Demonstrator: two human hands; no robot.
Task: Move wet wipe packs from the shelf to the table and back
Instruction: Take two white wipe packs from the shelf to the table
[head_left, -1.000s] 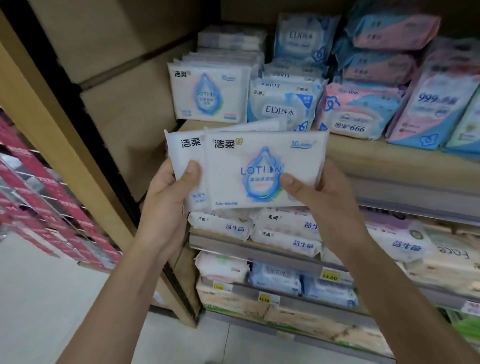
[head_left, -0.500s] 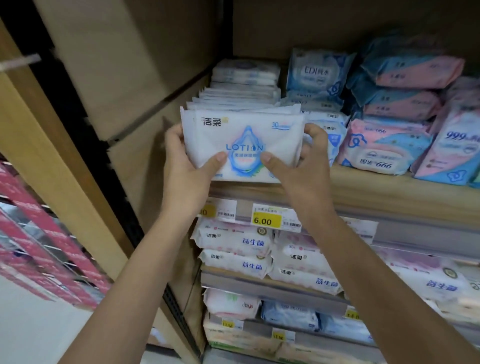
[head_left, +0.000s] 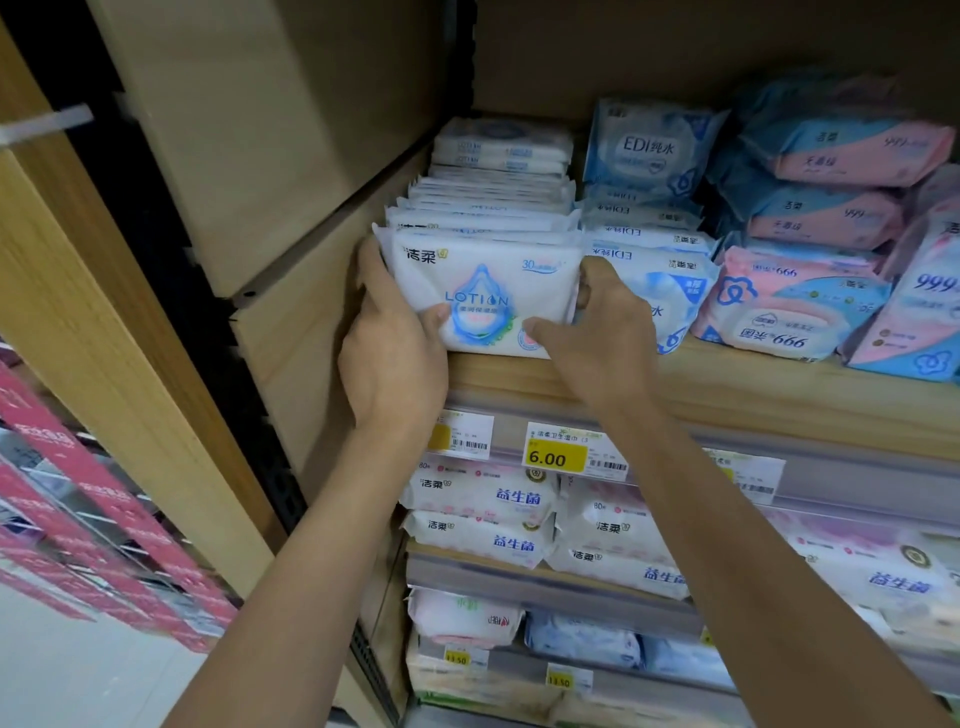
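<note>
White wet wipe packs (head_left: 483, 299) printed with a blue drop and "LOTION" stand upright at the front of a row of like packs (head_left: 493, 197) on the wooden shelf (head_left: 727, 395). My left hand (head_left: 392, 343) grips their left end, thumb on the front face. My right hand (head_left: 597, 332) grips the right end, thumb on the front, fingers curled round the side. The packs' lower edge rests on the shelf board.
Blue EDI packs (head_left: 649, 150) and pink-blue packs (head_left: 789, 301) fill the shelf to the right. The shelf's wooden side wall (head_left: 291, 338) is close on the left. Price tags (head_left: 556, 457) line the shelf edge; lower shelves hold more packs (head_left: 483, 504).
Both hands carried the packs up from chest height and back onto the shelf, setting them upright against the front of the row. The view moved closer to the shelf.
</note>
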